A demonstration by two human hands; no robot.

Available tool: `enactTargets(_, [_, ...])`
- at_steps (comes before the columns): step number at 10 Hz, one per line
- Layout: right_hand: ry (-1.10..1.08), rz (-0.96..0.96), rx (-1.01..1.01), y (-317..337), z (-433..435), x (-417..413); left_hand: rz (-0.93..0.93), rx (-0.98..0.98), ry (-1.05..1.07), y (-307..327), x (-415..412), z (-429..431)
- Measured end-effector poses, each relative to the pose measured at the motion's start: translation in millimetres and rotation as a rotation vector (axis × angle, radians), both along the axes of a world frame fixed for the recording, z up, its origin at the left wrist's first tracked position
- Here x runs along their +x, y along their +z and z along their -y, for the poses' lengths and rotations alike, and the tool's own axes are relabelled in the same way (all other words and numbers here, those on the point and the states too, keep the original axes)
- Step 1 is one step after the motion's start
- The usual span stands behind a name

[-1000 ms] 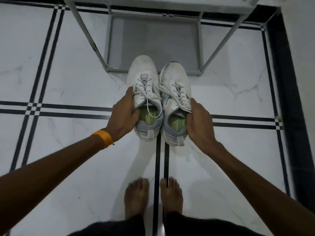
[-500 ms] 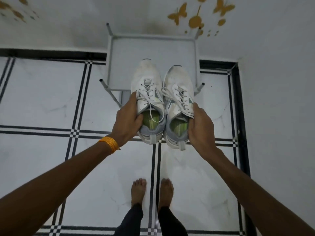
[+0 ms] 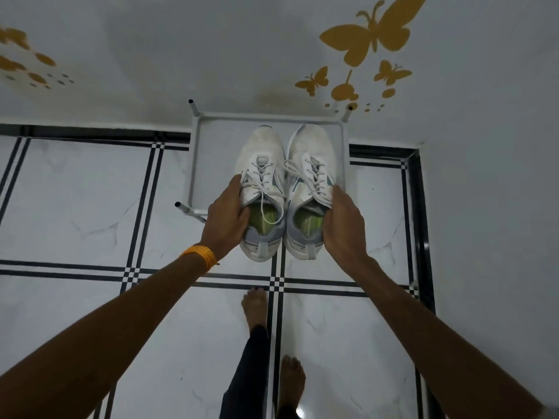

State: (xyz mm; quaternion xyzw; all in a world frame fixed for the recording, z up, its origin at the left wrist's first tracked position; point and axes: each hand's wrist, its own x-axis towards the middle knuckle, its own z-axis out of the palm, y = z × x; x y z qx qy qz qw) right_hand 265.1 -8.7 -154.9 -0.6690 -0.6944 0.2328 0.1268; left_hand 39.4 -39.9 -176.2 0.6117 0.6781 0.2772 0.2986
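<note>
Two white laced sneakers with green insoles are held side by side, toes pointing away from me. My left hand (image 3: pixel 227 220) grips the left sneaker (image 3: pixel 261 176) at its collar, thumb inside the opening. My right hand (image 3: pixel 343 225) grips the right sneaker (image 3: pixel 308 173) the same way. Both shoes hang over the top shelf of a white metal rack (image 3: pixel 208 164), their heels sticking out past its front edge. Whether the soles touch the shelf I cannot tell.
The rack stands against a white wall (image 3: pixel 211 55) with yellow butterfly stickers (image 3: pixel 372 34). Another wall (image 3: pixel 499 207) closes the right side. White marble floor tiles with black lines (image 3: pixel 90 207) spread left and below. My bare feet (image 3: pixel 255 306) stand behind the shoes.
Both hands have carried the sneakers up from floor level to above the rack's top shelf. My view has risen, showing the wall, and one foot has stepped forward.
</note>
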Motion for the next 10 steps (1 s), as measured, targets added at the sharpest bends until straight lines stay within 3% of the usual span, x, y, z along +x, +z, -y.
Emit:
enactTargets(3, [0.013,0.065,-0.062,-71,-81,-46,-0.075,-0.069,0.013,-76,-41,-91])
enactTargets(8, [0.050,0.069,-0.151,-157,-144,-61,-0.030,-0.247,0.017,-155,-56,-143])
enactTargets(9, [0.084,0.014,-0.229,-152,-144,-57,-0.079,-0.284,0.005,-149,-55,-142])
enactTargets(10, [0.069,-0.024,-0.295,-139,-148,-53,-0.291,-0.280,-0.021,-140,-56,-144])
